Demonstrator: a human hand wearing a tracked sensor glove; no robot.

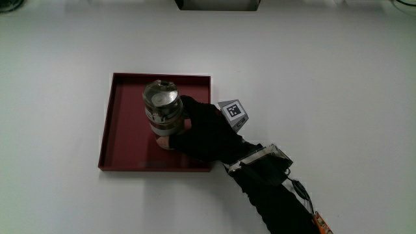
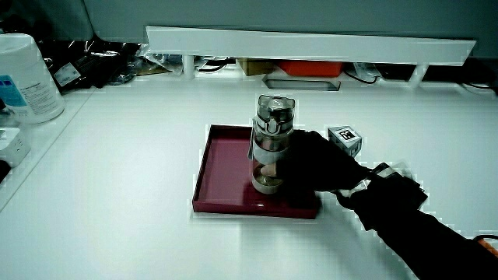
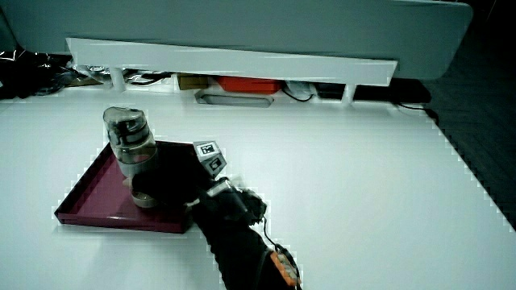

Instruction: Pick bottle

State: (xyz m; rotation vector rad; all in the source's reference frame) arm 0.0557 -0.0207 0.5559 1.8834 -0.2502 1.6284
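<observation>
A clear bottle (image 1: 162, 104) with a grey lid and a band round its body stands upright in a dark red tray (image 1: 123, 133). The hand (image 1: 198, 130) in its black glove is over the tray, and its fingers are wrapped round the bottle's lower part. Both side views show the bottle (image 2: 272, 140) (image 3: 132, 153) upright, its base at the tray floor, with the hand (image 2: 307, 167) (image 3: 173, 184) closed on it. The patterned cube (image 1: 234, 114) sits on the back of the hand. The forearm (image 1: 273, 188) runs toward the person.
The tray (image 2: 226, 167) lies on a white table. A low white partition (image 2: 311, 43) runs along the table's edge farthest from the person, with cables and an orange item under it. A white canister (image 2: 27, 78) stands at the table's edge in a side view.
</observation>
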